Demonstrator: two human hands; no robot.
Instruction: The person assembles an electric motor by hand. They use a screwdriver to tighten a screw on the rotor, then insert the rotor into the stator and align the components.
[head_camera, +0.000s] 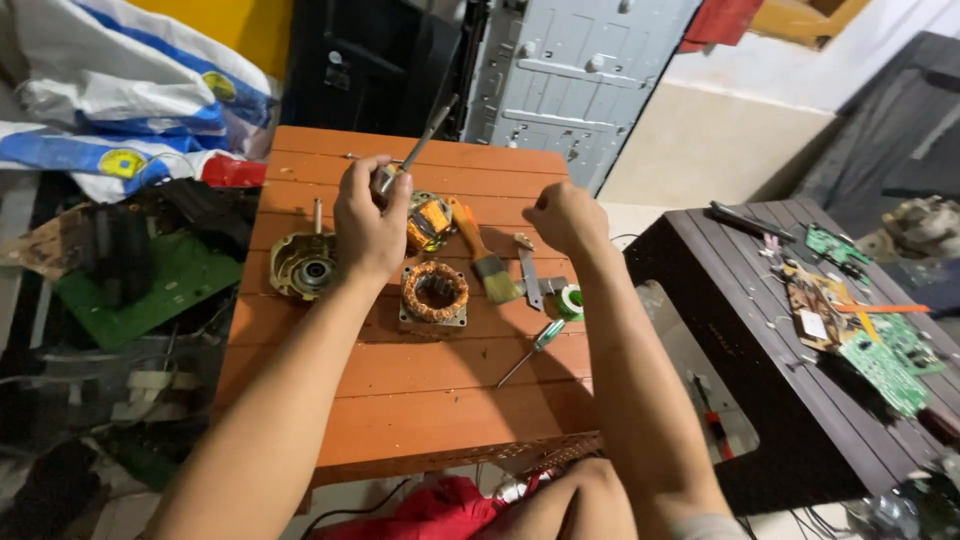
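Left hand (368, 228) grip closed on a metal rod tool (418, 150) above the motor part (430, 222), 12 o'clock on worktop (420, 400). Right hand (562, 215) fisted, apparently empty. Judgement: keep tool steady; stator (435, 293) sits just beside.

Left hand (370, 225) grips metal tool (410, 158); right hand (566, 217) fisted above orange table (420, 400).

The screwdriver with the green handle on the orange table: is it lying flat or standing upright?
Lying flat. The screwdriver rests full length on the orange table, handle toward the tape roll, tip toward the person; no hand touches it.
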